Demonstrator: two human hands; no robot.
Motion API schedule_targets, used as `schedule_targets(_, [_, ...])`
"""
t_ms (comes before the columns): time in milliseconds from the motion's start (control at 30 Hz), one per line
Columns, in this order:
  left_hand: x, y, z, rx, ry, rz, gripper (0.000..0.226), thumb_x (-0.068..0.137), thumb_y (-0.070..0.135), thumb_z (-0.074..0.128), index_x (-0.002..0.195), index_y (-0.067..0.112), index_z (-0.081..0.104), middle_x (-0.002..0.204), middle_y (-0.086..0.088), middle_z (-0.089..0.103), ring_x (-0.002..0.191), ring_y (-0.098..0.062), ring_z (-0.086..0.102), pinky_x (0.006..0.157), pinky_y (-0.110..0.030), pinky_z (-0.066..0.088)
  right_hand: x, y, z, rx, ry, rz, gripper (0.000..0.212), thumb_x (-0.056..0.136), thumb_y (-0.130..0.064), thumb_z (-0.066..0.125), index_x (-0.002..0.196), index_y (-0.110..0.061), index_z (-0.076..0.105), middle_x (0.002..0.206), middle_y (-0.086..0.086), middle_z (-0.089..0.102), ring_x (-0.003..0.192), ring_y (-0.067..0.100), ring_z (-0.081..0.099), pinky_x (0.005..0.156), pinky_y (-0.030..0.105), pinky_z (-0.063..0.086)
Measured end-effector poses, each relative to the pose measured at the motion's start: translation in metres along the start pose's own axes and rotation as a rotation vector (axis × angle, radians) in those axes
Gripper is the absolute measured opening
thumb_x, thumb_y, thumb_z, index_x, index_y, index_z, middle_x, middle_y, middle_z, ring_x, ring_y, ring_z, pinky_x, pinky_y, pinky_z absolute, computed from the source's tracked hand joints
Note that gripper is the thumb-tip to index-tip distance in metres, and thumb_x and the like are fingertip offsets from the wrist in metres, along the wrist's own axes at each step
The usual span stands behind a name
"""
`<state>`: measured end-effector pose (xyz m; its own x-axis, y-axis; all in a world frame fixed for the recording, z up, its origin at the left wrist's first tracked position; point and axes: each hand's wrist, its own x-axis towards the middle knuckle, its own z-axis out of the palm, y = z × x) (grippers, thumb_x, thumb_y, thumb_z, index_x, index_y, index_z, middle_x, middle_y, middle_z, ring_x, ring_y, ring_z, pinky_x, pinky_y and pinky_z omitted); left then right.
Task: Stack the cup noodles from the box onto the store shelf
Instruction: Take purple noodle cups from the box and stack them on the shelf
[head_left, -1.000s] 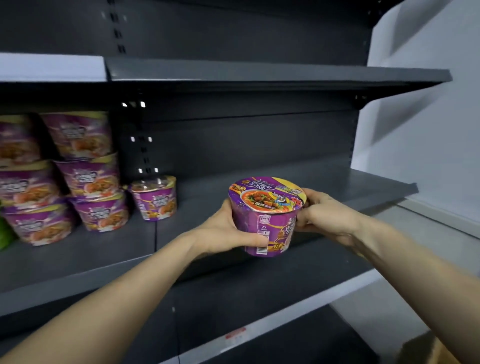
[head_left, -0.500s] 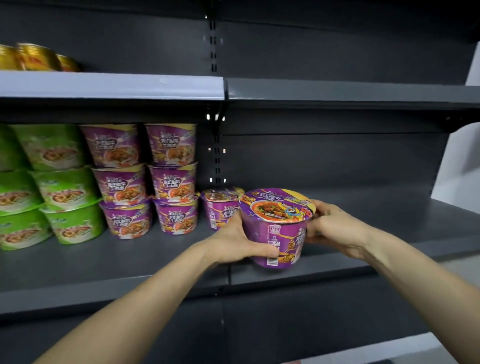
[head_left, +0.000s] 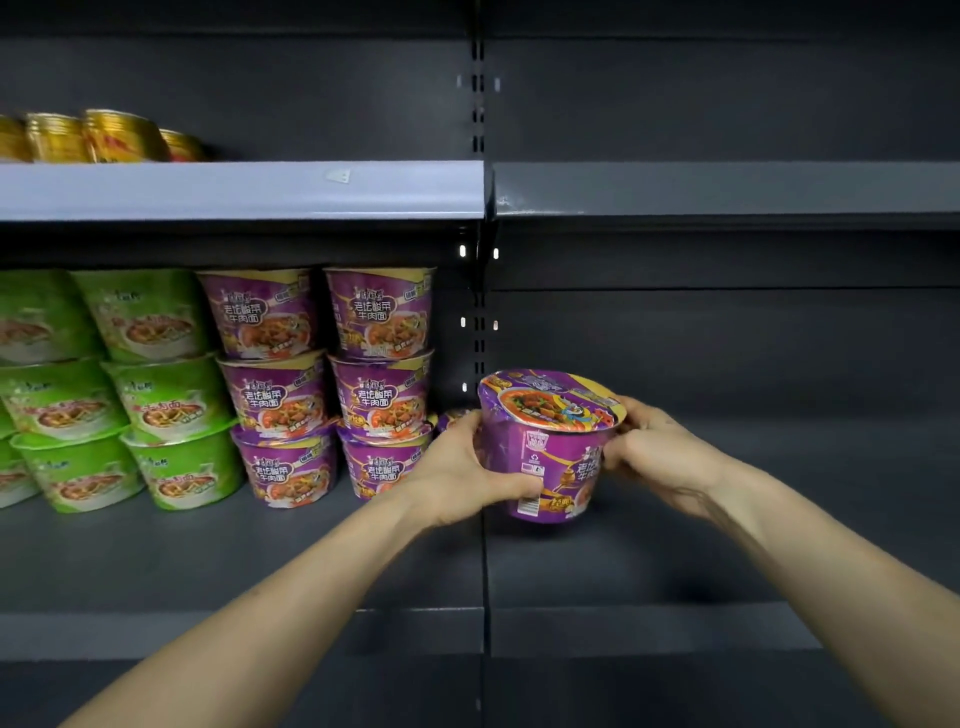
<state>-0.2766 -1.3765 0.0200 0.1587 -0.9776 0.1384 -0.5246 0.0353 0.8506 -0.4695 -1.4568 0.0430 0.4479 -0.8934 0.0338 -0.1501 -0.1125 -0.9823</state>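
Note:
A purple cup of noodles (head_left: 550, 447) is upright between both hands, just above the dark shelf (head_left: 311, 561). My left hand (head_left: 462, 467) grips its left side with the thumb across the front. My right hand (head_left: 654, 447) grips its right side near the rim. To the left stand two stacks of purple cups (head_left: 332, 389), three high. A single purple cup (head_left: 452, 418) sits right of those stacks, mostly hidden behind my left hand.
Green noodle cups (head_left: 104, 389) are stacked at the far left of the same shelf. Gold tins (head_left: 98, 136) stand on the shelf above (head_left: 244, 189). The shelf section to the right of the upright (head_left: 478, 312) holds nothing else.
The view has swung left and moved closer to the shelf. Both hands have carried the held cup in over the shelf, near the single cup beside the stacks.

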Motion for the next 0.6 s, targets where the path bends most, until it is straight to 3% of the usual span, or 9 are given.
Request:
schedule_targets(100, [0.019,0.005,-0.008,-0.017,0.004,-0.013,0.075,0.068,0.028,0.087,0.128,0.024,0.042,0.110,0.012,0.064,0.095,0.002,0.062,0.083,-0.015,0.053,0.030,-0.010,0.000,0.008,-0.025,-0.039,0.062,0.076,0.021,0.041,0.126,-0.016,0.048,0.108,0.010,0.063,0.107,0.024,0.059,0.083,0.037,0.053])
schedule_targets(233, [0.049,0.008,-0.015,0.063,0.086,-0.080,0.122,0.032,0.073,0.086,0.134,0.028,0.036,0.128,0.003,0.056,0.113,-0.015,0.061,0.096,-0.038,0.053,0.065,-0.014,0.006,-0.019,-0.046,-0.048,0.053,0.075,0.019,0.040,0.118,-0.010,0.049,0.102,0.011,0.061,0.098,0.021,0.056,0.068,0.028,0.049])
schedule_targets(367, [0.074,0.007,-0.024,0.118,0.147,-0.147,0.128,0.024,0.077,0.083,0.132,0.023,0.041,0.128,0.002,0.055,0.114,-0.017,0.059,0.095,-0.040,0.054,0.092,-0.018,0.012,-0.017,-0.045,-0.045,0.031,0.074,0.019,0.040,0.088,-0.006,0.051,0.085,0.009,0.060,0.085,0.020,0.057,0.060,0.025,0.045])
schedule_targets(400, [0.076,0.008,-0.025,0.104,0.139,-0.158,0.121,0.029,0.072,0.086,0.130,0.021,0.045,0.125,0.002,0.059,0.110,-0.015,0.062,0.092,-0.037,0.055,0.098,-0.018,0.013,-0.019,-0.047,-0.045,0.030,0.073,0.019,0.041,0.085,-0.006,0.051,0.085,0.009,0.060,0.085,0.020,0.057,0.061,0.026,0.045])
schedule_targets(467, [0.081,0.007,-0.025,0.073,0.119,-0.167,0.083,0.051,0.051,0.091,0.118,0.020,0.053,0.115,0.003,0.066,0.096,-0.008,0.066,0.080,-0.025,0.057,0.108,-0.016,0.016,-0.023,-0.050,-0.044,0.030,0.073,0.019,0.042,0.085,-0.006,0.054,0.087,0.010,0.062,0.088,0.021,0.058,0.068,0.030,0.049])
schedule_targets(533, [0.087,0.002,-0.025,0.041,0.128,-0.152,0.049,0.068,0.033,0.087,0.103,0.026,0.054,0.102,0.007,0.068,0.082,-0.001,0.063,0.065,-0.012,0.052,0.117,-0.011,0.019,-0.034,-0.069,-0.043,0.036,0.073,0.018,0.044,0.097,-0.005,0.057,0.096,0.012,0.064,0.096,0.024,0.060,0.083,0.038,0.053])
schedule_targets(600, [0.090,-0.001,-0.024,0.004,0.148,-0.144,0.039,0.073,0.027,0.084,0.099,0.026,0.055,0.096,0.008,0.067,0.077,0.001,0.062,0.059,-0.010,0.049,0.123,-0.007,0.022,-0.043,-0.071,-0.044,0.045,0.073,0.017,0.046,0.109,-0.009,0.055,0.103,0.012,0.064,0.103,0.026,0.059,0.091,0.042,0.052])
